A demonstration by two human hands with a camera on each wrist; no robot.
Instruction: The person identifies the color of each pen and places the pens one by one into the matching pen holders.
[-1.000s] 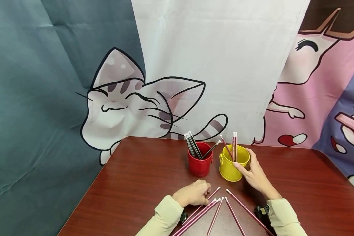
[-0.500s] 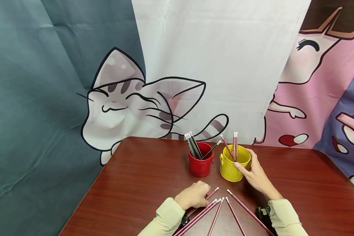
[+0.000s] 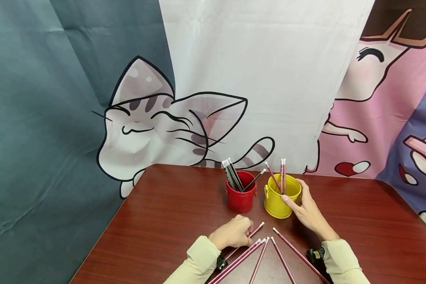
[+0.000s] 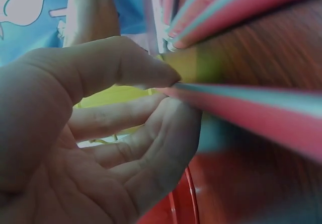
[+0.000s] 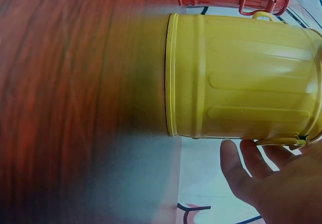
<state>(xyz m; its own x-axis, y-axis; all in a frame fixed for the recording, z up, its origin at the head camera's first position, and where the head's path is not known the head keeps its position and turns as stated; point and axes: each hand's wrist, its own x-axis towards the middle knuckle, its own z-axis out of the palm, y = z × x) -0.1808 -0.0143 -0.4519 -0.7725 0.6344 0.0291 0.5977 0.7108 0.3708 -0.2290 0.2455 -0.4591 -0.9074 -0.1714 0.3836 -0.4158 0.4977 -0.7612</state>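
My left hand (image 3: 249, 232) lies low on the table and pinches a red pencil (image 3: 256, 229) near its eraser end. In the left wrist view the thumb and fingers (image 4: 166, 110) close on that pencil (image 4: 251, 108). My right hand (image 3: 294, 194) is curled round the yellow bucket (image 3: 277, 201), thumb on its front and fingers at the rim. Red pencils (image 3: 282, 177) stand in the bucket. In the right wrist view the yellow bucket (image 5: 241, 83) fills the frame, with my fingers (image 5: 271, 178) beside its handle.
A red bucket (image 3: 240, 199) holding black pencils (image 3: 231, 175) stands just left of the yellow one. Several red pencils (image 3: 266, 256) lie fanned on the brown table (image 3: 163, 221) between my forearms. A cartoon-print cloth (image 3: 234, 79) hangs behind the table.
The left hand has shifted only slightly while pinching the pencil, whose eraser end moved a little. The right hand stays on the yellow bucket.
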